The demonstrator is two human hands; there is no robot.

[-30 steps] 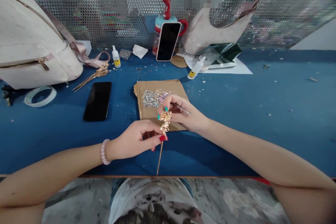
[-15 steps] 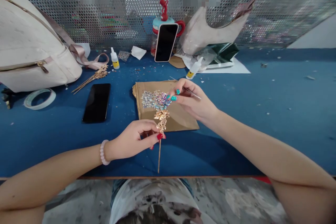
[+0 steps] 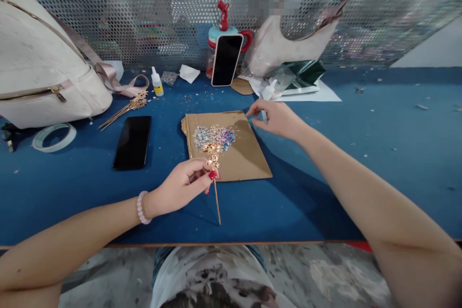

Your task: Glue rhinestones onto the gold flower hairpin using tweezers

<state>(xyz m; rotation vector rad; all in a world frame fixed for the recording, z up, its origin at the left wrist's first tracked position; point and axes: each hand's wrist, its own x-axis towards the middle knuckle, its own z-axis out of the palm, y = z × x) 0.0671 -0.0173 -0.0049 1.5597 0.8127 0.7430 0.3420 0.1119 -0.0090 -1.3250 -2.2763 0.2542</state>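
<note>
My left hand (image 3: 180,183) is closed, pinching a gold hair stick (image 3: 216,197) just under its flower ornament. The ornament leans over the near edge of a pile of small multicoloured rhinestones (image 3: 225,139). These stones lie on a piece of brown cardboard (image 3: 249,166). At the cardboard's far right corner is my right hand (image 3: 276,118), its fingers curled and the fingertips close together. A greyish bit shows between them, but I cannot make out what it is. Just behind this hand is a white glue bottle (image 3: 269,90), its lower part hidden.
Left of the cardboard lie a black phone (image 3: 132,143), a tape roll (image 3: 54,137) and several gold hair sticks (image 3: 135,102). Another glue bottle (image 3: 157,83) stands farther back. A second phone (image 3: 227,60) leans on a lidded cup (image 3: 212,53). A pale backpack (image 3: 46,67) fills the left.
My right hand has moved right, from the stones to the cardboard's far corner; the thin metal tool it held no longer shows clearly. My left hand has shifted the hair stick slightly up and left.
</note>
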